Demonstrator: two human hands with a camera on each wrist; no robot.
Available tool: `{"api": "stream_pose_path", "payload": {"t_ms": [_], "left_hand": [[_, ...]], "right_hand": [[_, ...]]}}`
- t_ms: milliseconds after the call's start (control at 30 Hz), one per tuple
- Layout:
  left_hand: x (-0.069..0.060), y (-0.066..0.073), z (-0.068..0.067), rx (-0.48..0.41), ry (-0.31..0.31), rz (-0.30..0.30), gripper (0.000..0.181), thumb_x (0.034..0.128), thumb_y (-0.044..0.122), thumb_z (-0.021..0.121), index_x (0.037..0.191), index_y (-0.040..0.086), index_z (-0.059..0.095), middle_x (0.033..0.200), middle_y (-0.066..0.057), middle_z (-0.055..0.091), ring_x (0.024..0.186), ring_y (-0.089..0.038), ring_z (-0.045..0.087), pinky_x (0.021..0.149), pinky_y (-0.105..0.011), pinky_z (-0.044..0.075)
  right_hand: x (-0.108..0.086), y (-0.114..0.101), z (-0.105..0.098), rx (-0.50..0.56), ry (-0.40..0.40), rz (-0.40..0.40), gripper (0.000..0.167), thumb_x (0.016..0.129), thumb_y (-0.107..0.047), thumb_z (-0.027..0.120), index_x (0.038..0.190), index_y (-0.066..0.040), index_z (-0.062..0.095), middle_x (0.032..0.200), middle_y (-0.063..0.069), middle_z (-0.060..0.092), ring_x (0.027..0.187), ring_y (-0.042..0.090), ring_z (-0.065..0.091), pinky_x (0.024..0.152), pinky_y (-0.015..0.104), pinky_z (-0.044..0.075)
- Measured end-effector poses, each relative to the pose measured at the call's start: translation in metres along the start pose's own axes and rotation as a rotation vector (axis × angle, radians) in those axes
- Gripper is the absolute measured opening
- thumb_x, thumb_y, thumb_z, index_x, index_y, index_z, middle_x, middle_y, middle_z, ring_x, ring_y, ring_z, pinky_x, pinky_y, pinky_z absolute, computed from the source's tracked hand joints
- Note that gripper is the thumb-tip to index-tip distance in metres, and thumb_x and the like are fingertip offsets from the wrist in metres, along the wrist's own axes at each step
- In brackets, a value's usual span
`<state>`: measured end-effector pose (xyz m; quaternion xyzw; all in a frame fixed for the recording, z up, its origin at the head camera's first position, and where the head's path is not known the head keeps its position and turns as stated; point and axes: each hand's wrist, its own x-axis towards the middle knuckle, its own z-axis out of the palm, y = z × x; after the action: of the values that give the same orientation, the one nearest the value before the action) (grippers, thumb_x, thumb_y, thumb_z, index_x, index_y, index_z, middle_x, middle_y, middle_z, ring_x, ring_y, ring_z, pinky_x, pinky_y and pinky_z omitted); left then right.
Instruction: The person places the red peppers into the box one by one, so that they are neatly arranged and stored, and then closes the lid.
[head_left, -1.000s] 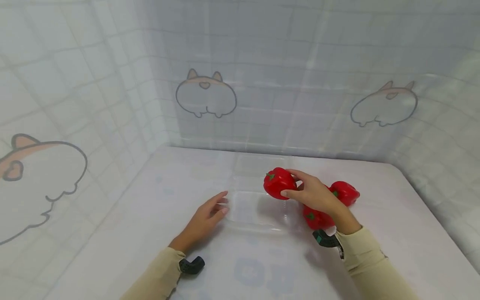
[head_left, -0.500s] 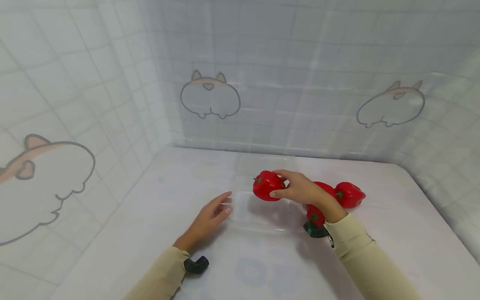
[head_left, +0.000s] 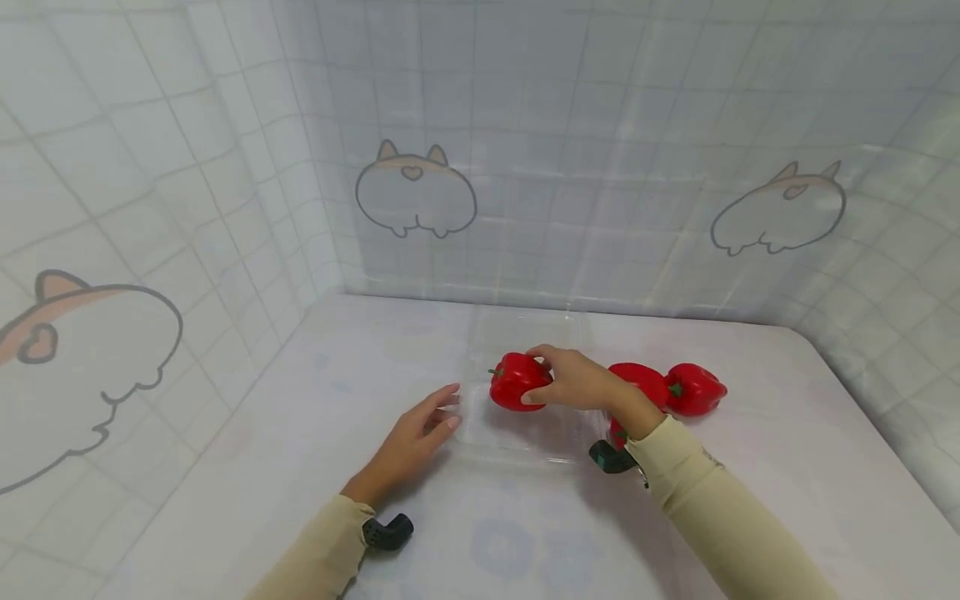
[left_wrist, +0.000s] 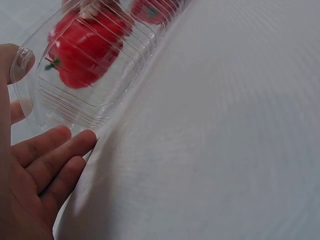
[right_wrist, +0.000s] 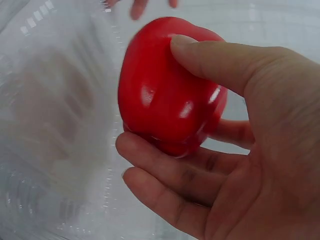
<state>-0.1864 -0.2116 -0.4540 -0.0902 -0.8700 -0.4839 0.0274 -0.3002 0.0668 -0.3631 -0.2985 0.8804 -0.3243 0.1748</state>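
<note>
The right hand (head_left: pixel 576 381) grips a red pepper (head_left: pixel 516 383), thumb and fingers curled around it. The pepper is over or inside the clear container (head_left: pixel 477 423); contact with the base cannot be determined. The left hand (head_left: pixel 408 437), fingers relaxed and parted, holds nothing beside the container's left end. Other red peppers (head_left: pixel 696 390) lie right on the worktop (head_left: pixel 300 417).

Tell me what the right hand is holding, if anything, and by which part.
The right hand holds a red bell pepper by its body, between thumb and fingers, toward the end opposite its green stem.
</note>
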Motion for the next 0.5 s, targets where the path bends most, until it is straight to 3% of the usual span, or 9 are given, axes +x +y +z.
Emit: {"api": "stream_pose_path", "payload": {"t_ms": [267, 500], "left_hand": [[0.000, -0.003, -0.001, 0.001, -0.002, -0.007, 0.058, 0.1014, 0.043, 0.057, 0.154, 0.027, 0.041, 0.142, 0.005, 0.055, 0.120, -0.014, 0.058, 0.104, -0.047, 0.047], [0.002, -0.004, 0.000, 0.003, -0.005, 0.005, 0.058, 0.1015, 0.043, 0.057, 0.154, 0.028, 0.040, 0.142, 0.005, 0.055, 0.119, -0.013, 0.059, 0.104, -0.047, 0.047]], "right_hand": [[0.012, -0.007, 0.013, -0.165, -0.033, 0.028, 0.074, 0.079, -0.030, 0.086, 0.140, -0.010, 0.049, 0.119, 0.001, 0.063, 0.109, 0.020, 0.058, 0.081, 0.036, 0.058], [0.015, -0.012, 0.016, -0.180, -0.016, 0.044, 0.075, 0.077, -0.028, 0.088, 0.139, -0.011, 0.050, 0.119, 0.002, 0.063, 0.109, 0.020, 0.058, 0.082, 0.037, 0.058]]}}
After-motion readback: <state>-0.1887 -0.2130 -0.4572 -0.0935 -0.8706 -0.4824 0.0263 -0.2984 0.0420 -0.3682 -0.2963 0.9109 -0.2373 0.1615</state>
